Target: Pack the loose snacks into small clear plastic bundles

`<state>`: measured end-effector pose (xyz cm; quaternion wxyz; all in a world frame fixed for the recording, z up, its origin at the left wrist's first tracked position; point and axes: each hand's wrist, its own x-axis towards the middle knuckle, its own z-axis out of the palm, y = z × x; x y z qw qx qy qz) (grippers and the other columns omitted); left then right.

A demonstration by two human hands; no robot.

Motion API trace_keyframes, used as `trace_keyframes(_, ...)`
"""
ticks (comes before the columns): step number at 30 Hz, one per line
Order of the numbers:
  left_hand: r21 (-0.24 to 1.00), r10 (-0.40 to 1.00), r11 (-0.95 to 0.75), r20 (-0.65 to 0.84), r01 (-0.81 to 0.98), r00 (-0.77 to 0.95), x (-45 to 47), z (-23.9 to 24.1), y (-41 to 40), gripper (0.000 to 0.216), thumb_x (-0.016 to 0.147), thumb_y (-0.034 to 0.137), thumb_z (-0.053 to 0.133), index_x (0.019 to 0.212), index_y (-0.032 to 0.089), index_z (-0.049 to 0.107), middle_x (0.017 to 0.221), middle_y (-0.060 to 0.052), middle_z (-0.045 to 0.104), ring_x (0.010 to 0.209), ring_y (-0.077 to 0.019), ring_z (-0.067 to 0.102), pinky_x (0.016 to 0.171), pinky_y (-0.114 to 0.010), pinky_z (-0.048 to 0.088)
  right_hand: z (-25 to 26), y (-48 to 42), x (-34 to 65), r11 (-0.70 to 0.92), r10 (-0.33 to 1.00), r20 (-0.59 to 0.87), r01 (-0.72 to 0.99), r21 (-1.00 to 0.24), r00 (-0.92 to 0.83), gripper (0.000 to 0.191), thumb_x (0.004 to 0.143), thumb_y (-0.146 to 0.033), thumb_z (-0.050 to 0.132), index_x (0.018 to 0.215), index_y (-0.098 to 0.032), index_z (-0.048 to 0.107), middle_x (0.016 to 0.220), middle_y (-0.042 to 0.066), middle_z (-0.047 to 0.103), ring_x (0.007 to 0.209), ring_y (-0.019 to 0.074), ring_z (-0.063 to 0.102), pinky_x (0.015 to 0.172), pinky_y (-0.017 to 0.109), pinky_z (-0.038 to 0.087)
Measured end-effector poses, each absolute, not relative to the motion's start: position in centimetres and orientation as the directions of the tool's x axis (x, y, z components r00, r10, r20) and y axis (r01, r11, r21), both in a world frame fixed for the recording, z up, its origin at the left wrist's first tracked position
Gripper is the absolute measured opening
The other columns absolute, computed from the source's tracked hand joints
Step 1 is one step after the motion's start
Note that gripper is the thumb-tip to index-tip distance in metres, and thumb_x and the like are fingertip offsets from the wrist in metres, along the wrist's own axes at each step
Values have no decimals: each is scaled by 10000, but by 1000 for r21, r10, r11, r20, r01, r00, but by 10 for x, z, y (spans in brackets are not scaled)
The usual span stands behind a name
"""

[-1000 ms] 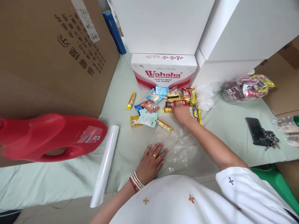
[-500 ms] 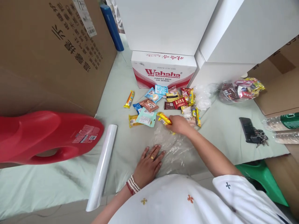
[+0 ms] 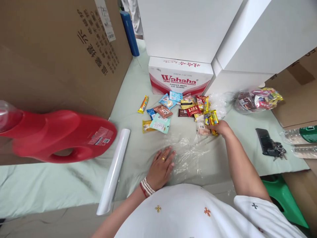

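Note:
My left hand [image 3: 160, 165] rests on the table with its fingers spread, at the edge of a crumpled clear plastic bag [image 3: 187, 153]. My right hand [image 3: 221, 128] is at the right side of the snack pile, its fingers closed at a small yellow snack packet [image 3: 213, 117]; the fingertips are partly hidden. Beside it lie a pale pink packet [image 3: 203, 129], a red packet [image 3: 193, 110] and a dark brown one [image 3: 183, 113]. Further left are a mint-green packet [image 3: 160, 123], a brown packet [image 3: 162, 111], a blue packet [image 3: 167, 101] and a lone yellow-orange stick packet [image 3: 143, 104].
A Wahaba-style white-and-red water carton [image 3: 180, 77] stands behind the snacks. At left are a red jug [image 3: 74, 135], a plastic film roll [image 3: 114, 170] and a large cardboard box [image 3: 61, 59]. A bag of snacks [image 3: 259, 100], phone [image 3: 264, 140], keys [image 3: 279, 150] and bottles [image 3: 305, 135] lie right.
My right hand has moved right with the yellow packet, from above the clear bag to the pile's right side. My left hand stays flat on the table. The view has shifted slightly.

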<state>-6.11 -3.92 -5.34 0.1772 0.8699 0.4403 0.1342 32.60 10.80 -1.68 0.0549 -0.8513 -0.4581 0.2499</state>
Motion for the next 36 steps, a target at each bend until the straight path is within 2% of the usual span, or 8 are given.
trace_keyframes(6, 409, 885, -441, 48, 799, 464, -48, -53, -34, 456, 1030, 308, 455, 1444, 158, 573, 1633, -149, 423, 1471, -310, 454, 1153, -517, 418, 26, 74, 343, -598, 800, -282, 674, -433, 529, 273, 740, -275, 687, 926, -79, 729, 820, 108, 712, 645, 171, 606, 576, 265, 417)
trace_keyframes(10, 399, 893, -428, 49, 811, 448, -42, -54, -34, 458, 1025, 313, 470, 1449, 172, 567, 1631, -138, 430, 1475, -310, 448, 1164, -525, 411, 76, 38, 285, -319, 948, -196, 753, -576, 252, 319, 743, -370, 698, 971, -147, 709, 838, 46, 720, 688, 184, 633, 602, 257, 449)
trace_keyframes(13, 412, 895, -428, 72, 804, 440, -43, -58, -35, 462, 1021, 320, 481, 1455, 180, 553, 1632, -142, 427, 1477, -317, 444, 1168, -525, 411, 84, 15, 209, 2, 960, -255, 916, -401, -113, 284, 760, -307, 698, 1009, -170, 700, 939, 62, 716, 807, 208, 649, 690, 271, 463)
trace_keyframes(16, 454, 907, -411, 115, 790, 406, -51, -65, -33, 471, 1008, 309, 503, 1459, 180, 532, 1626, -156, 429, 1476, -322, 441, 1168, -528, 419, 58, 3, 151, 251, 902, -326, 959, -135, -282, 290, 844, -224, 642, 1119, -136, 673, 1088, 148, 681, 977, 279, 633, 750, 324, 473)
trace_keyframes(19, 482, 923, -382, 159, 788, 350, -67, -67, -35, 492, 983, 278, 529, 1464, 175, 510, 1594, -180, 460, 1459, -337, 457, 1156, -559, 431, 28, -3, 136, 413, 845, -352, 910, -48, -402, 321, 934, -187, 575, 1244, -123, 633, 1203, 189, 639, 1124, 323, 570, 863, 394, 472)
trace_keyframes(24, 452, 863, -494, 361, 743, 354, -103, -48, -56, 515, 942, 192, 562, 1453, 201, 497, 1548, -187, 501, 1514, -347, 376, 1182, -604, 384, 22, -27, 180, 499, 828, -145, 830, -252, -542, 708, 898, -422, 739, 1499, -171, 463, 1477, 200, 497, 1232, 353, 483, 972, 476, 446)
trace_keyframes(29, 440, 594, -779, 289, 446, 751, -126, -38, -80, 318, 934, 167, 576, 1238, 237, 637, 1363, -108, 674, 1408, -270, 520, 1211, -532, 375, -4, -87, 222, 593, 750, 11, 666, -453, -661, 358, 987, -411, 628, 1275, -197, 635, 1218, 142, 649, 1063, 277, 560, 913, 427, 484)
trace_keyframes(36, 672, 695, -607, 191, 424, 693, -128, -31, -54, 169, 998, 191, 537, 987, 216, 704, 1010, -77, 746, 1103, -219, 652, 998, -401, 519, -21, -96, 234, 421, 828, 36, 578, -699, -559, 215, 1050, -259, 483, 1007, -205, 687, 981, 94, 699, 893, 202, 603, 813, 352, 497)
